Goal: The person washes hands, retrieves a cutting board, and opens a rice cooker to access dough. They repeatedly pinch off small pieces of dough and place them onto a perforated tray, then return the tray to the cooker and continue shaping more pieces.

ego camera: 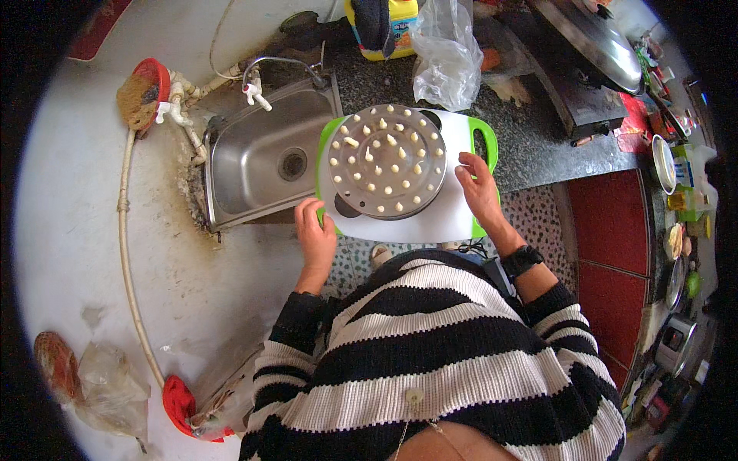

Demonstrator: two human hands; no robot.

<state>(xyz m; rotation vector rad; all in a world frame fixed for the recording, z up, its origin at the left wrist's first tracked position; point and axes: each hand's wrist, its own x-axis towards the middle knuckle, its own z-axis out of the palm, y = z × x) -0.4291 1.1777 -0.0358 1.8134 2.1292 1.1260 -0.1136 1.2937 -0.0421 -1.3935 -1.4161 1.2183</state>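
Note:
A round metal steamer plate (pixel 369 185) lies on a white cutting board (pixel 455 213) with green ends. Small white lumps, probably dough, dot the plate in rings, and a few are drawn out into short points. Two bare holes show near the plate's lower left edge. My left hand (pixel 316 236) is at the board's near left corner, fingers bent beside the green edge; whether it grips the edge is hard to see. To the right of the plate, my right hand (pixel 481 193) is over the board with fingers apart and nothing in them.
The board partly overlaps a steel sink (pixel 248 167) on the left. Behind it are a crumpled clear plastic bag (pixel 447 63) and a yellow jug (pixel 398 34). A lidded wok (pixel 599 46) sits on the stove at right. A thin tap (pixel 282 60) arches over the sink.

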